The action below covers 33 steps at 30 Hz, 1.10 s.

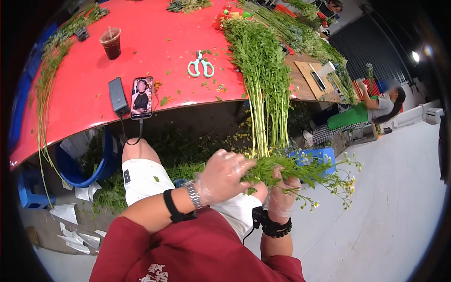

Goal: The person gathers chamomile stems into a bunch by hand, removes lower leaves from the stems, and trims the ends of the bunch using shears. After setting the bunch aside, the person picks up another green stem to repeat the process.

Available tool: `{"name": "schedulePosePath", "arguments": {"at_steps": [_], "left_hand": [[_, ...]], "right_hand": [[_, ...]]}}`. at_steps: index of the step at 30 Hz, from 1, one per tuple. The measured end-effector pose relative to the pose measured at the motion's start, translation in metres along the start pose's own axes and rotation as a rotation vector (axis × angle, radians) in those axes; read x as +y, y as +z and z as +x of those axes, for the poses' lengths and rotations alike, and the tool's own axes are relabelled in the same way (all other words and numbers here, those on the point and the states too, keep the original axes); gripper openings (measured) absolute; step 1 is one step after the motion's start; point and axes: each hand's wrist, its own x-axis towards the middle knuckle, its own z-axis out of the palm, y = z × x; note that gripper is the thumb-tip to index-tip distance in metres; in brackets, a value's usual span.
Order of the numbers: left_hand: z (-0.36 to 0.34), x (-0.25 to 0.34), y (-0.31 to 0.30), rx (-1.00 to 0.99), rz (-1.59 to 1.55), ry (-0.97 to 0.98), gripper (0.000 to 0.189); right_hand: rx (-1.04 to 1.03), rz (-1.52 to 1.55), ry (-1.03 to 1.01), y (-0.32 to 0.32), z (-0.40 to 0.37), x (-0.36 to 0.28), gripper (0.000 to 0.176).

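Note:
My right hand (283,195), in a clear plastic glove, is closed round a leafy stem of small white-and-yellow daisies (300,175). The flower heads point right and the leafy part runs left, over my lap. My left hand (225,177), also gloved, has its fingers curled on the leaves at the left part of the daisies; the fingertips are partly hidden by foliage. Just beyond my hands, a big bunch of green stems (260,75) lies on the red table (164,42), its cut ends hanging over the edge.
Mint-handled scissors (201,65), a phone (142,97), a power bank (118,96) and an iced drink (111,43) are on the table. Beneath are a blue bin (84,181) and piled leaves (188,152). A blue stool (319,157) stands right. Another person (361,113) sits farther right.

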Motion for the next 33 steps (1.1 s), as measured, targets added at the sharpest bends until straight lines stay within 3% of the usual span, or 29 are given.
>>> {"name": "schedulePosePath", "arguments": {"at_steps": [2,5,7,13,17,19,23,24,27,29,33], "left_hand": [[0.0,-0.006,0.012,0.005,0.025,0.039,0.039],[-0.002,-0.013,0.023,0.02,0.031,0.083,0.032],[-0.003,-0.015,0.024,0.029,0.012,0.085,0.028],[-0.009,-0.024,0.026,0.066,-0.075,0.058,0.02],[-0.015,-0.032,0.031,0.117,-0.191,-0.145,0.016],[-0.016,-0.04,0.03,0.171,-0.194,-0.277,0.016],[-0.026,-0.083,0.023,0.118,0.005,-0.469,0.027],[-0.025,-0.083,0.018,0.076,0.168,-0.509,0.022],[-0.023,-0.067,0.002,0.072,0.221,-0.536,0.031],[-0.011,-0.047,-0.012,0.224,0.093,-0.215,0.047],[-0.001,-0.012,-0.003,-0.041,-0.163,0.053,0.043]], "right_hand": [[0.005,0.052,0.032,0.003,-0.002,0.0,0.014],[-0.005,-0.155,-0.076,-0.001,-0.006,-0.001,0.012],[-0.006,-0.096,0.058,-0.004,-0.009,-0.004,0.016],[0.03,0.063,0.094,-0.002,-0.011,-0.005,0.017],[0.112,-0.084,0.053,-0.018,-0.01,0.013,0.014],[0.181,0.195,0.071,-0.012,-0.005,-0.004,0.01],[0.145,0.176,0.07,-0.029,-0.004,-0.002,0.007],[0.125,0.168,0.034,-0.029,-0.006,-0.006,0.008],[0.072,0.177,0.003,-0.034,-0.012,-0.005,0.011],[0.039,0.194,0.006,-0.034,-0.015,-0.003,0.013],[-0.019,0.149,0.022,-0.027,-0.019,-0.008,0.018]]}}
